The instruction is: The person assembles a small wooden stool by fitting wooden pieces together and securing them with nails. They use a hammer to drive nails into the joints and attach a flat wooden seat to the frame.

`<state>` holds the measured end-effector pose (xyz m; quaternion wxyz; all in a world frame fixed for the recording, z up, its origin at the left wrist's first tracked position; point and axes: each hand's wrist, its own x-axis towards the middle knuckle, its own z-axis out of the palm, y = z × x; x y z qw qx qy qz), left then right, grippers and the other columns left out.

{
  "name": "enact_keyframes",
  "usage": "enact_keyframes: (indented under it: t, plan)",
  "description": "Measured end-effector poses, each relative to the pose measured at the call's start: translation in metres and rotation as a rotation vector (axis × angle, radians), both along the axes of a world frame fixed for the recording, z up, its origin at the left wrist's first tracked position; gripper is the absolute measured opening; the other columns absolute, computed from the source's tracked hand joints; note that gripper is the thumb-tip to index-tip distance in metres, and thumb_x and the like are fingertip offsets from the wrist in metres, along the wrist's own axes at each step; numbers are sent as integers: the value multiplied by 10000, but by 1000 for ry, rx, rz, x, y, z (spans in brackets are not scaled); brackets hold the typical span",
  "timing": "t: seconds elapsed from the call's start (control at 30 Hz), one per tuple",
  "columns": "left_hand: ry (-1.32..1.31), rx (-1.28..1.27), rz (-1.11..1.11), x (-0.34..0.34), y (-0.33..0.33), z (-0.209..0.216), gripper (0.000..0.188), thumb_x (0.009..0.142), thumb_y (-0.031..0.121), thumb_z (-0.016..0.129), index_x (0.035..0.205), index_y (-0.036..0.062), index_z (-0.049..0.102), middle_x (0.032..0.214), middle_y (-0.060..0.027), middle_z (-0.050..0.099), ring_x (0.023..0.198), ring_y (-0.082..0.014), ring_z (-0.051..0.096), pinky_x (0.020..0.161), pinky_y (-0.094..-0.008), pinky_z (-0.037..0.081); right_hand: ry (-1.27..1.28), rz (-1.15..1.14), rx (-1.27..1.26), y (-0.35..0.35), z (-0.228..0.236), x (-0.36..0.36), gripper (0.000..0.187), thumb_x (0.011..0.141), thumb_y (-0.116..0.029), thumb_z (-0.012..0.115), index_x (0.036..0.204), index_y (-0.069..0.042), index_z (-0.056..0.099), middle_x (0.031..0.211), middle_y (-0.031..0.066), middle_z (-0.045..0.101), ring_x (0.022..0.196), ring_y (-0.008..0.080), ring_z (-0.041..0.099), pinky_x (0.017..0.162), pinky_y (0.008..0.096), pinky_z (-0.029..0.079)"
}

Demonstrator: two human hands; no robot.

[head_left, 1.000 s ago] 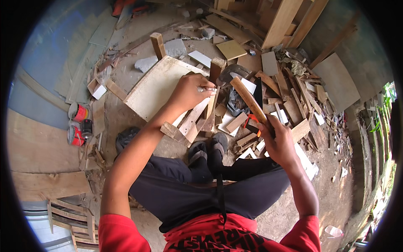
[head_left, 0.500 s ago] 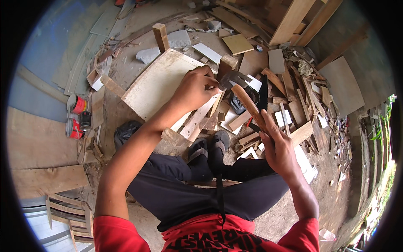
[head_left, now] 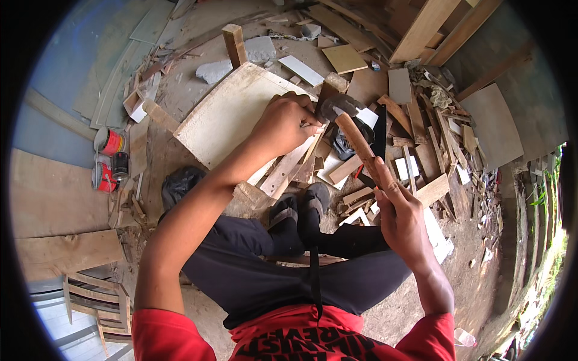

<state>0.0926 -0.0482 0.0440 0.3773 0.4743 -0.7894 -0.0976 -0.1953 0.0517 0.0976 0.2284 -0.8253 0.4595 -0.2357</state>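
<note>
My right hand is wrapped round the wooden handle of a claw hammer. The hammer's dark metal head, slightly blurred, is right beside the fingertips of my left hand. Those fingers are closed in a pinch at the right edge of a white board; anything between them is too small or hidden to make out. Wooden legs stick out from the board's corners, among them a far post and a near stub. A wooden strip with holes runs along the board's near right side.
Wood offcuts lie piled to the right, with a black saw blade and a black plastic bag near the hammer. Paint cans stand at the left. Rubble lies beyond the board. My shoes are just below it.
The hammer head has shifted slightly up and now looks blurred beside my left fingertips. My left hand keeps its pinch in nearly the same place. The whole view has shifted a little.
</note>
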Motion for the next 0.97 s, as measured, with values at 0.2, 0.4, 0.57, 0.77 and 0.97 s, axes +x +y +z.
enact_keyframes:
  t: [0.2,0.4,0.57,0.77,0.97]
  plan:
    - [-29,-29,10,-3,5,9,159,746,182,823,861,76,795,883,-102,686,844,-288,663,787,-395,518,-14,23,-149,-1,-14,3,701,915,56,590,1544,-183,392,927,220,655,781,425,670,678,446,535]
    - [28,134,24,-4,6,9,100,754,156,764,816,81,787,842,-79,683,852,-279,666,835,-396,507,-104,30,-205,5,-7,7,727,911,65,582,1555,-195,366,904,223,644,757,420,660,671,477,523]
    - [28,44,18,-5,6,4,93,769,165,769,825,93,790,859,-54,687,895,-260,660,900,-399,481,29,-9,-113,7,-14,4,736,896,83,586,1553,-180,381,858,207,615,734,401,663,671,460,522]
    - [29,157,14,-3,5,9,136,761,168,812,874,95,795,876,-91,686,854,-280,663,813,-386,520,-111,6,-230,6,-14,9,706,900,86,576,1542,-141,389,984,250,653,804,409,682,702,465,539]
    - [-65,41,76,-4,10,8,200,740,189,831,888,62,789,989,-97,727,997,-299,654,953,-381,494,-10,28,-48,5,-9,4,583,983,16,507,1539,-78,359,1341,257,595,1165,425,635,977,453,534]
